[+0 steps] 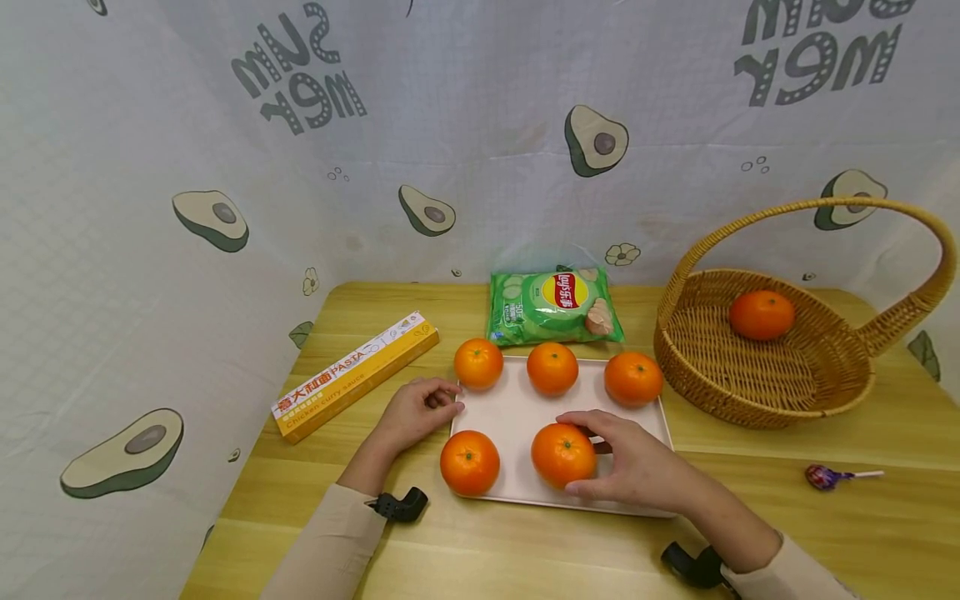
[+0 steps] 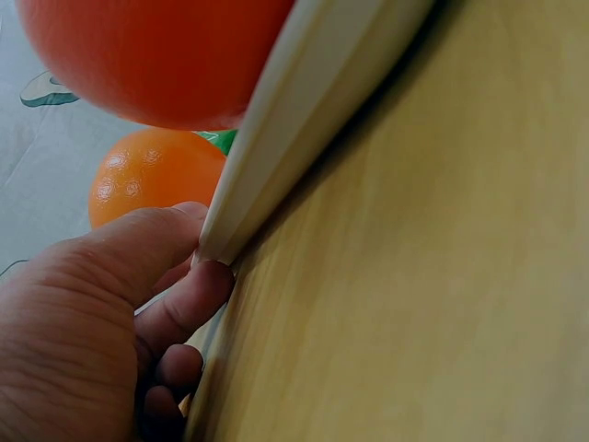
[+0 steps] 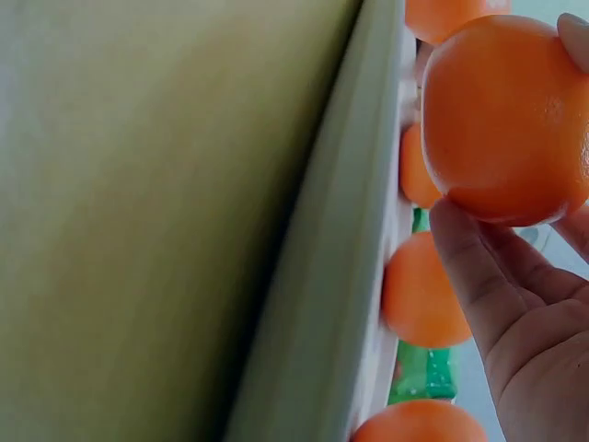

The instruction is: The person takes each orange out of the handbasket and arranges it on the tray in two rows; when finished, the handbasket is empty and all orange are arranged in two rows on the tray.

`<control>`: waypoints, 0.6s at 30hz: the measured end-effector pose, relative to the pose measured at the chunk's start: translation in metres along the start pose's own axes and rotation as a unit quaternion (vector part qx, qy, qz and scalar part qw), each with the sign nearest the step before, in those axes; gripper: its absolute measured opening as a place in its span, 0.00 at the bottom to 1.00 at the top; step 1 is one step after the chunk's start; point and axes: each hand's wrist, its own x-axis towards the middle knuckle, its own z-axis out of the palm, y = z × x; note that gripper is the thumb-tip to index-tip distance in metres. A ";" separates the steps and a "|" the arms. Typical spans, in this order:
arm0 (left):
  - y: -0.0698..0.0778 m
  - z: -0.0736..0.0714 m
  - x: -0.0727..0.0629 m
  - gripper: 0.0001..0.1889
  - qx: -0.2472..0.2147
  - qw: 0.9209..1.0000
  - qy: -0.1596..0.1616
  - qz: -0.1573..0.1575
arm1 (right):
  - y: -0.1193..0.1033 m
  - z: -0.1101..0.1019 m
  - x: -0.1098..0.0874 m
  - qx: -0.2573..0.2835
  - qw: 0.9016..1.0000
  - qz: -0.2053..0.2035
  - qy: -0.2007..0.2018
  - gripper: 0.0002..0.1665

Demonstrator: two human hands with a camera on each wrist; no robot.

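My right hand (image 1: 641, 464) grips an orange (image 1: 562, 456) with its thumb and fingers, over the front middle of a shallow white tray (image 1: 510, 417). In the right wrist view the held orange (image 3: 506, 120) shows large, fingers on its sides. At the tray's left side my left hand (image 1: 415, 414) pinches the rim; the left wrist view shows thumb and forefinger on the tray edge (image 2: 276, 157). Three more oranges line the tray's back: left (image 1: 478, 364), middle (image 1: 552, 369) and right (image 1: 633, 379). Another orange (image 1: 469, 463) sits in the front left corner.
Behind the tray lies a green chip bag (image 1: 555, 307). A wicker basket (image 1: 697, 387) with a tall handle stands at the right, one orange (image 1: 762, 315) inside. A pasta box (image 1: 356, 375) lies at the left, a wrapped lollipop (image 1: 825, 477) at the right.
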 end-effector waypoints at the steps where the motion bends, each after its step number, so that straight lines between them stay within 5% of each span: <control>1: 0.000 0.000 0.000 0.10 0.000 1.000 0.000 0.000 | 0.000 0.001 0.000 -0.001 1.000 -0.001 -0.002 0.48; 18: 0.000 0.000 0.000 0.09 -0.005 1.000 0.000 0.003 | 0.000 0.012 0.003 -0.009 1.000 -0.009 -0.007 0.46</control>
